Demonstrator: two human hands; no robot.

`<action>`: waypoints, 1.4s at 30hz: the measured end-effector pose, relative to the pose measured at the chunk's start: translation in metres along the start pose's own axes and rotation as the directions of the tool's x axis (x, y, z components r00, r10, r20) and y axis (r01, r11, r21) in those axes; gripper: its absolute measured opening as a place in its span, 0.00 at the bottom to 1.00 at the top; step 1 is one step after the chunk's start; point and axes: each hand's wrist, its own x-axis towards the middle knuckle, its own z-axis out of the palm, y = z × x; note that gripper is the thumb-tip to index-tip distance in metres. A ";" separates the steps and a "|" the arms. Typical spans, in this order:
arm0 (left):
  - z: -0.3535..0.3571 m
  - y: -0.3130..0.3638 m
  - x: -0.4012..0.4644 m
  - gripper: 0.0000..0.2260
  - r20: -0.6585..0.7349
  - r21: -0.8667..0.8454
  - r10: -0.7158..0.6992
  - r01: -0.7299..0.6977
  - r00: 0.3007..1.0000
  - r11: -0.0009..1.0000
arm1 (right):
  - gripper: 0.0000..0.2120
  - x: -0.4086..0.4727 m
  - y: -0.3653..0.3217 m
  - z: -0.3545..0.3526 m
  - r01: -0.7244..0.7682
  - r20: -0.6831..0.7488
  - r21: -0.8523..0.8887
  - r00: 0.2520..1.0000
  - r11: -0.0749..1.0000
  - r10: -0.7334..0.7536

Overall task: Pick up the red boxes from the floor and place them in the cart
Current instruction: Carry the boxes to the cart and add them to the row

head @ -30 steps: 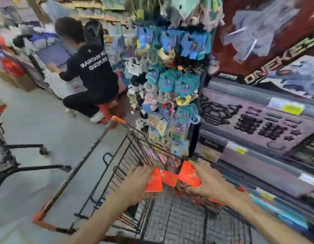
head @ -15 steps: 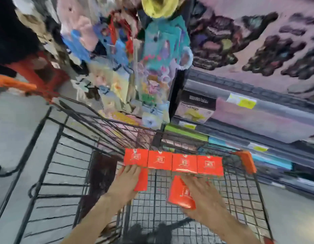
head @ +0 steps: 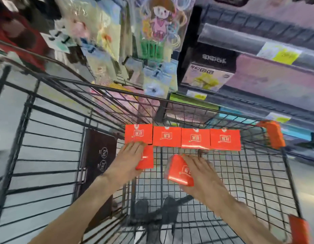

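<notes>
Both my hands are low inside a black wire cart (head: pixel 263 175). Several red boxes (head: pixel 195 139) stand in a row against the cart's far wall. My left hand (head: pixel 126 160) grips one red box (head: pixel 147 158) just below the row's left end, its fingertips touching the leftmost box of the row. My right hand (head: pixel 202 175) grips another red box (head: pixel 179 171), tilted, a little above the wire floor near the middle.
A dark brown flat box (head: pixel 98 155) leans against the cart's left side. Orange corner caps (head: pixel 271 133) mark the cart's right rim. Hanging toy packs (head: pixel 152 50) and store shelves with boxes (head: pixel 207 74) stand right behind the cart. Grey floor lies to the left.
The view has tilted down into the cart. Both hands have carried their red boxes from the cart's rim to near its floor, below the row; over the last half second they hardly moved.
</notes>
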 end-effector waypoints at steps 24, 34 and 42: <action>0.023 -0.004 -0.012 0.46 -0.010 -0.039 -0.232 0.232 0.973 0.972 | 0.45 0.081 -0.024 0.043 0.204 -0.049 -0.256 0.973 0.945 -0.224; 0.029 -0.005 -0.013 0.47 -0.029 -0.024 -0.215 0.215 0.976 0.976 | 0.48 0.095 -0.018 0.066 0.292 0.038 -0.413 0.952 0.863 -0.304; 0.006 0.000 -0.023 0.40 -0.016 -0.086 -0.151 0.149 0.988 0.985 | 0.39 0.073 -0.019 0.039 0.267 0.010 -0.310 0.961 0.913 -0.278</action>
